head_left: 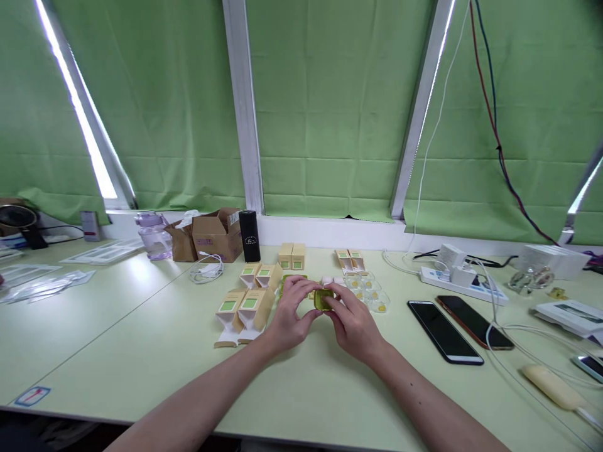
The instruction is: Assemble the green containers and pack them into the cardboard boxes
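Between my two hands is a small square olive-green tray (323, 300), its hollow side facing me. My left hand (293, 314) grips its left side between thumb and fingers. My right hand (354, 319) holds the right side, with a fingertip reaching into the hollow. Behind the hands lie clear plastic cups (370, 290) with yellow bits in them, and part of another green piece (285, 280). To the left stand several tan cartons (254, 302) with green labels, their flaps open. What lies directly behind my fingers is mostly hidden.
Two closed cartons (291, 256) and two open ones (349, 260) stand farther back. A black cylinder (249, 236), a cardboard box (217, 236) and a purple bottle (154, 237) line the back left. Phones (445, 331), cables and a power strip (461, 285) occupy the right side.
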A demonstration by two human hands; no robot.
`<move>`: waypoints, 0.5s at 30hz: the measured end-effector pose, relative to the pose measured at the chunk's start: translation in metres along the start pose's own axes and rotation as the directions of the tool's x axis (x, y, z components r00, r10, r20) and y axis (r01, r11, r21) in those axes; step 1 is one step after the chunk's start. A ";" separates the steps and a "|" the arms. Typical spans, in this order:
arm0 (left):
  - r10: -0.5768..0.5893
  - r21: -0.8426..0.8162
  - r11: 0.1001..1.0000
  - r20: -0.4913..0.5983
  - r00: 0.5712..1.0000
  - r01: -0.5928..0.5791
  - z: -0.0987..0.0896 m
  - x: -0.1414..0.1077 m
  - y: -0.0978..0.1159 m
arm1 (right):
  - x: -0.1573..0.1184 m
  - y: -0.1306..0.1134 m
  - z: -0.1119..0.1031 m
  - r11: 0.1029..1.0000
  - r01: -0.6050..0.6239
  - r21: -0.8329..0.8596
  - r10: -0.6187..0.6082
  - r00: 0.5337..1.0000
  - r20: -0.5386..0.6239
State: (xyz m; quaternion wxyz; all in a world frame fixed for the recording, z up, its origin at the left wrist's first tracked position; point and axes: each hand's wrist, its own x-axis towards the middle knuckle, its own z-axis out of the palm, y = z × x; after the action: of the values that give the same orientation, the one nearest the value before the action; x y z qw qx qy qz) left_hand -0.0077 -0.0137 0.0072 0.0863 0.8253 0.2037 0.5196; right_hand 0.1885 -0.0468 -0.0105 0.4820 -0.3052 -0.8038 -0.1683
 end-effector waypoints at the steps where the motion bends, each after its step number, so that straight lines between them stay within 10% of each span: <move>1: 0.001 0.000 1.000 -0.001 1.000 -0.001 0.000 0.000 0.000 | 0.000 0.000 0.000 1.000 -0.002 -0.002 0.002 1.000 0.002; 15: -0.024 -0.001 1.000 0.004 1.000 0.024 -0.002 0.000 0.001 | 0.000 0.000 0.000 1.000 -0.017 0.026 0.018 0.999 -0.029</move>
State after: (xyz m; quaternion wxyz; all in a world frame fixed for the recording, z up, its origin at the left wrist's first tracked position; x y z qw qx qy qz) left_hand -0.0092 -0.0149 0.0084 0.0932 0.8237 0.2131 0.5170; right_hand 0.1888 -0.0469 -0.0105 0.4989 -0.3035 -0.7962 -0.1580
